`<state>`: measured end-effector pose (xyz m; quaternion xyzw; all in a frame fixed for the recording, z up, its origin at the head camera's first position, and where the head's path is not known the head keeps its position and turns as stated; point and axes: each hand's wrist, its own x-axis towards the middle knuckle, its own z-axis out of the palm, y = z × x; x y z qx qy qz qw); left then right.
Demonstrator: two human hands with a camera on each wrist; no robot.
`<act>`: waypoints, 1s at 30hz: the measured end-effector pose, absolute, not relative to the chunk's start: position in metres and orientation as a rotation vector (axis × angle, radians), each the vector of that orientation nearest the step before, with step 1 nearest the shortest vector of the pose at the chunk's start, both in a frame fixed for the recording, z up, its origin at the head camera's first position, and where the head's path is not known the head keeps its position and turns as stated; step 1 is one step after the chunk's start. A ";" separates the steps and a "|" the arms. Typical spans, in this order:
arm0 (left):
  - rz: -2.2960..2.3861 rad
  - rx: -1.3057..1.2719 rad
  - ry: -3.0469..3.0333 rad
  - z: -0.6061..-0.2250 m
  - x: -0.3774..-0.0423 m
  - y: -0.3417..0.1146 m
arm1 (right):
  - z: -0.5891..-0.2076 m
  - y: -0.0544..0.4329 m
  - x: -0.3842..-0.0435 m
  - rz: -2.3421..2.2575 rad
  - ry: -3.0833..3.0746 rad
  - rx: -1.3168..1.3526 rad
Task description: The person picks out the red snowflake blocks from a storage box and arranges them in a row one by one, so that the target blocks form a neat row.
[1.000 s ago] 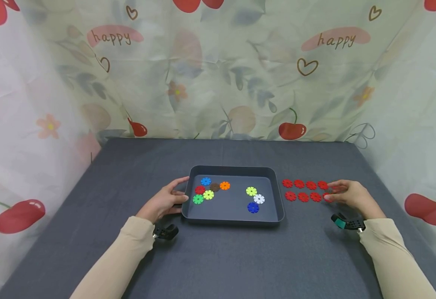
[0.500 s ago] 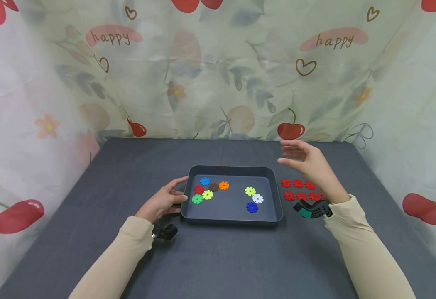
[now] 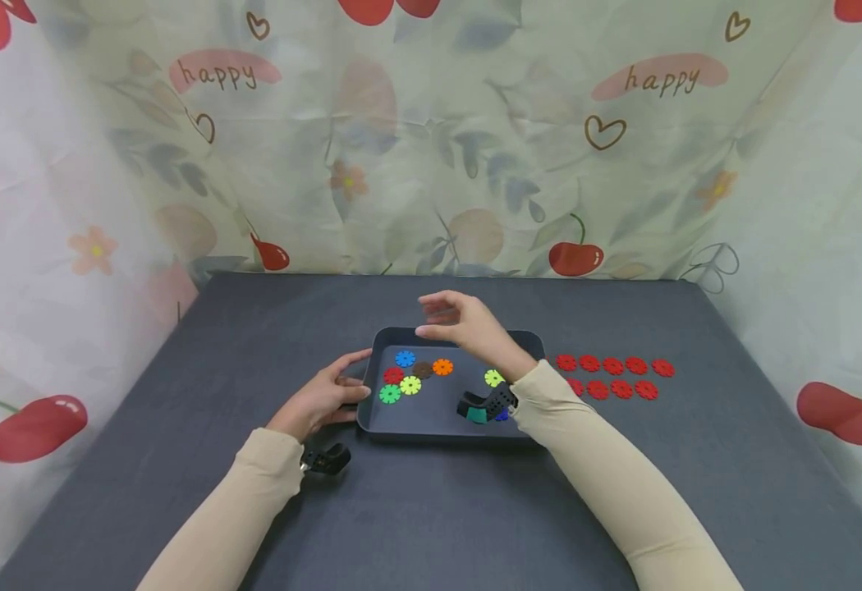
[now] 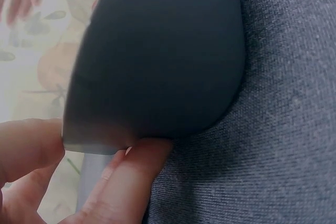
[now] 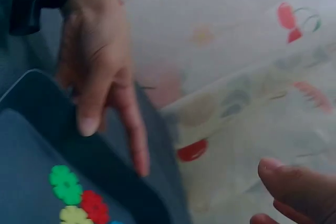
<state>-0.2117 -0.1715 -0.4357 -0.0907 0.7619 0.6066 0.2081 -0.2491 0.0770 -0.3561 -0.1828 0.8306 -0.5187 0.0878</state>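
A dark grey tray point(image 3: 438, 438) lies on the table. My left hand point(image 3: 323, 398) grips its left end, thumb at the rim and other fingers against the outer wall, as the left wrist view shows the wall point(image 4: 157, 61) close up. My right hand point(image 3: 468, 324) hovers over the tray's far side, fingers loosely bent and holding nothing. Inside, at the left, are flower-shaped discs: light blue point(image 3: 405, 359), red point(image 3: 394, 375), brown point(image 3: 423, 370), orange point(image 3: 442, 367), yellow point(image 3: 410, 385) and green point(image 3: 390, 394). The right wrist partly hides another yellow disc point(image 3: 493, 377) and a dark blue one.
Right of the tray, two rows of red discs point(image 3: 612, 366) lie on the grey tablecloth point(image 3: 416, 517); my right forearm covers part of the near row's left end. A patterned curtain point(image 3: 416, 164) hangs behind the table and along both sides.
My right hand has travelled left from the right end of the red discs to above the tray, uncovering that end of the rows. My left hand stays at the tray.
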 end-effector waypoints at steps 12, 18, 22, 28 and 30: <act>1.717 -0.240 2.082 -0.436 -0.212 -0.173 | -0.412 0.039 -0.275 -1.351 2.283 -0.538; 1.725 -0.224 2.066 -0.436 -0.212 -0.173 | -0.426 0.025 -0.280 -1.236 2.350 -0.496; 1.718 -0.219 2.067 -0.435 -0.213 -0.173 | -0.429 0.018 -0.279 -1.138 2.463 -0.447; 1.709 -0.219 2.077 -0.436 -0.212 -0.173 | -0.432 0.011 -0.279 -1.022 2.574 -0.408; 1.710 -0.224 2.080 -0.436 -0.213 -0.174 | -0.433 0.009 -0.280 -0.998 2.590 -0.406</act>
